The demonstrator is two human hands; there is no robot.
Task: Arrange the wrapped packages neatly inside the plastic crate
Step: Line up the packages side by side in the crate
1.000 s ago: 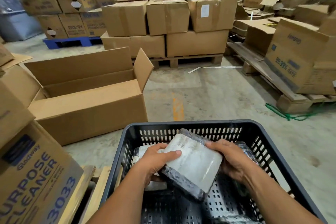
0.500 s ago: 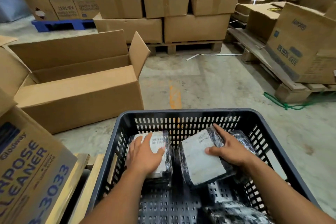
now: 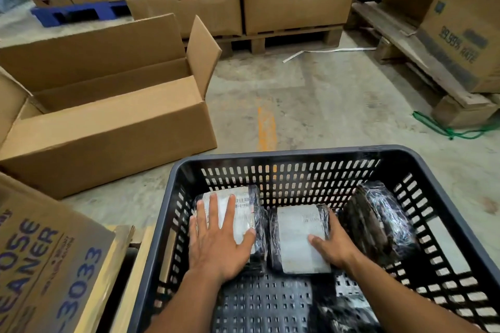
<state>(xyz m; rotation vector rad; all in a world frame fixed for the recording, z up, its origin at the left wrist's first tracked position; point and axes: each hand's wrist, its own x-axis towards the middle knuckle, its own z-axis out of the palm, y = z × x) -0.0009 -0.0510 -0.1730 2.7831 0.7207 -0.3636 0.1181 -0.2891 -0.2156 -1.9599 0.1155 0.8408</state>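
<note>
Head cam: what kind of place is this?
Most likely a warehouse or stockroom. Stacked cardboard cartons sit on a wooden pallet over a bare concrete floor, an open carton stands nearby, and both hands press wrapped packages into a black plastic crate.

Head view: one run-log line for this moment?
left hand flat on left package | right hand on middle package | both in crate

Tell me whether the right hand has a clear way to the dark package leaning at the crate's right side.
Probably yes. The right hand rests on the middle package, right beside the dark package, with nothing between them; the crate is open on top.
</note>
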